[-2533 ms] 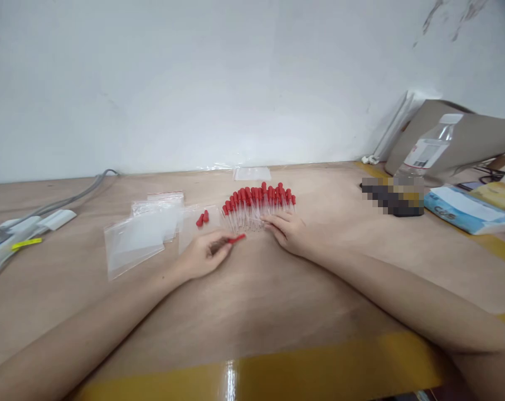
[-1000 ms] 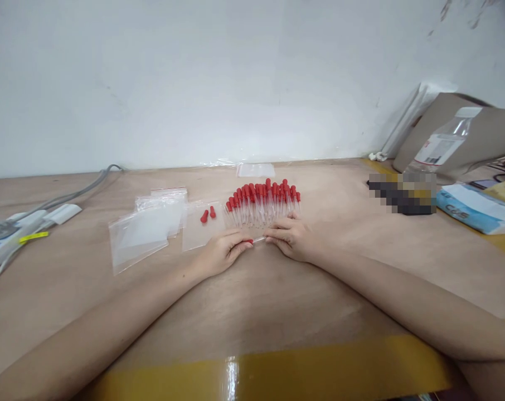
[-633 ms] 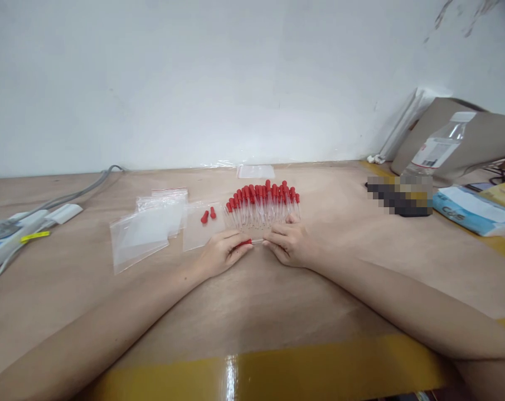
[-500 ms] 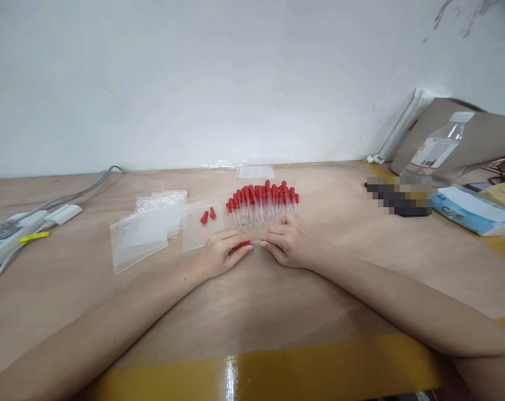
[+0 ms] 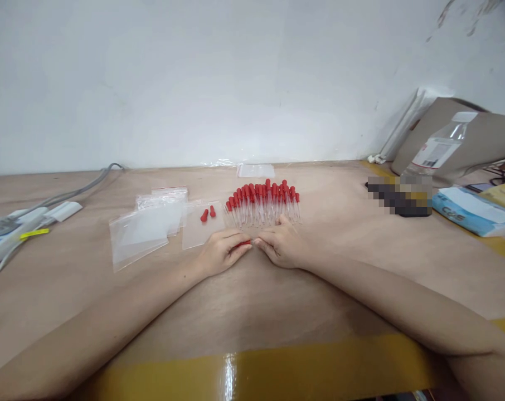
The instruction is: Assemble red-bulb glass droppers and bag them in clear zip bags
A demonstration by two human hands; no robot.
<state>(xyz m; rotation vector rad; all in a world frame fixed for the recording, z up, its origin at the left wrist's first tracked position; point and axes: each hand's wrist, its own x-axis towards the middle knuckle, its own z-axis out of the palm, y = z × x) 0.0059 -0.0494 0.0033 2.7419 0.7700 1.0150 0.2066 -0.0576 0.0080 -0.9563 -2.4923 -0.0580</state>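
Closer comes the right hand (image 5: 283,245), sliding leftward to the left hand (image 5: 221,252), and the stretch of clear tube (image 5: 253,241) between them has shrunk to a sliver! Left fingers are pinched on a red bulb (image 5: 243,243), low over the counter (image 5: 236,323), just in front of the fan of red-topped droppers (image 5: 263,197); right fingers look clamped on the tube. Two loose bulbs (image 5: 204,215) lie off to the left on a flat clear bag (image 5: 192,238).

It looks like a game of alignment: keep tube and bulb in one straight line, grip near the bulb's mouth, lean in with a gentle twist, and spare that thin tube any sideways bend.

Now the blind spots! Right hand covers nearly all of the tube, so its far tip is lost; left fingers mask most of the bulb, and how deep the tube sits, if inside at all, can't be told. Away right, pixelation blots out part of a dark object (image 5: 415,210).
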